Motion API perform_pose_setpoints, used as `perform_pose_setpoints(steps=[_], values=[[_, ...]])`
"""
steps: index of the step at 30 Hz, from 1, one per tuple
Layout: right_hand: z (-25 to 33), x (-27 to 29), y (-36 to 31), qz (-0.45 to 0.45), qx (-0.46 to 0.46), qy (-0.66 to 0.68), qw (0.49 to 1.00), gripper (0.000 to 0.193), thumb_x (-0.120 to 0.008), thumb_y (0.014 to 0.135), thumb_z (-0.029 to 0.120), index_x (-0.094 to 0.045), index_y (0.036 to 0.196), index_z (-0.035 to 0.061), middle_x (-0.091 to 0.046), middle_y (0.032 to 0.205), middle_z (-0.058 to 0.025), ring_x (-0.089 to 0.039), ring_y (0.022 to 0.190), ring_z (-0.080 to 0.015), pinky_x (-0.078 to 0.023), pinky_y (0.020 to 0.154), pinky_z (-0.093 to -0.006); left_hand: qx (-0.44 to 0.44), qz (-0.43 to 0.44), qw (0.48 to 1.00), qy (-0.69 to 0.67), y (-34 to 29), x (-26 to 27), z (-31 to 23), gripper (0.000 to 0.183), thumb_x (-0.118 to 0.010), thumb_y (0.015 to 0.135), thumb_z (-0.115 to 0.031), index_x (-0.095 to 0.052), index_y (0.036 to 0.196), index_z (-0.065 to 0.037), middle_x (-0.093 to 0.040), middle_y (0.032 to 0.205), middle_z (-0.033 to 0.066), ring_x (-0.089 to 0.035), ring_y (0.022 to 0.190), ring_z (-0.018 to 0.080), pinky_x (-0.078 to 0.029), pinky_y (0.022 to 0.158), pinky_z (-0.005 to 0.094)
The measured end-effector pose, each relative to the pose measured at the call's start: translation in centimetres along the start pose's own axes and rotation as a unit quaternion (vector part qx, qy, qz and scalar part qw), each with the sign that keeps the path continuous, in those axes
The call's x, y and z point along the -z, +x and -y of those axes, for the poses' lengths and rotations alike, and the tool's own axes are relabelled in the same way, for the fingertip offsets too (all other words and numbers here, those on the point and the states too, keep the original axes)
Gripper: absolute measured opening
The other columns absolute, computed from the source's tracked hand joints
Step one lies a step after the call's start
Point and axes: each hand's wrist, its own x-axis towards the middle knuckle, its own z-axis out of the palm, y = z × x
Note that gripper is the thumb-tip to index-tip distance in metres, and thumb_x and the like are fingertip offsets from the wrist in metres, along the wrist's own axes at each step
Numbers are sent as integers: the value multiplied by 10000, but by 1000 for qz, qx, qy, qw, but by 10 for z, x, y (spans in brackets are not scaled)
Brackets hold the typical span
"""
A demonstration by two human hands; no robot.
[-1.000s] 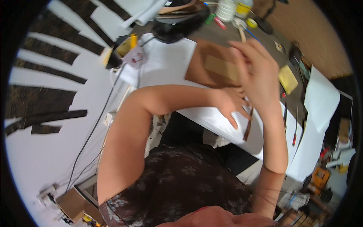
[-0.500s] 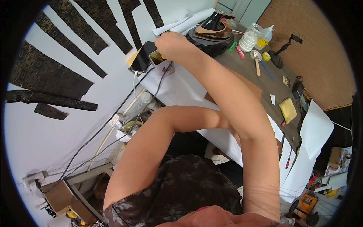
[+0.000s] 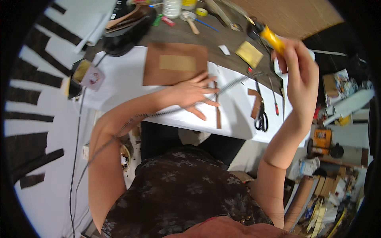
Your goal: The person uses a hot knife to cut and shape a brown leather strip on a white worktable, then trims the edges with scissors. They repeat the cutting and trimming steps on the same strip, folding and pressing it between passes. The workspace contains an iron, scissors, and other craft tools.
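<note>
The right hand (image 3: 299, 65) grips a yellow tool (image 3: 274, 40) off to the side while the left hand (image 3: 190, 94), grasping nothing, splays over a brown strip (image 3: 218, 117) on white paper (image 3: 119, 84), the strip already separate from a panel (image 3: 151, 68), the tool not yet touching it.

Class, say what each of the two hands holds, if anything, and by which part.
Right hand: a yellow-handled tool, held by its handle, away from the dark tip. Left hand: fingers spread, gripping nothing visible.
</note>
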Motion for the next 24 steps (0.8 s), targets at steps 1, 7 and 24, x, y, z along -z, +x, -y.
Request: perform_pose_setpoints(steps=[1, 7, 24], values=[[-11, 14, -28, -16, -61, 2, 998, 291, -582, 1153, 227, -742, 1108, -12, -622, 868, 24, -514, 809, -34, -403, 710, -188, 0, 0, 1000, -20, -4, 2, -2, 789, -698, 854, -786, -644, 1514, -356, -387, 1732, 114, -112, 1642, 490, -41, 1325, 665], [-87, 16, -142, -51, -293, -38, 954, 200, -744, 1056, 171, -774, 1048, -26, -710, 850, 10, -555, 742, -45, -437, 662, -203, 14, 48, 998, -49, -12, 23, -12, 776, -711, 844, -768, -672, 1489, -337, -382, 1736, 100, -110, 1653, 457, -32, 1337, 634], [-112, -44, -189, 70, -317, -60, 944, 202, -852, 948, 124, -826, 1065, -38, -816, 957, -143, -758, 844, -158, -612, 790, -290, 13, 93, 993, -77, -19, 35, -10, 792, -772, 727, -745, -707, 1428, -383, -339, 1766, 17, -123, 1664, 404, -92, 1347, 630]])
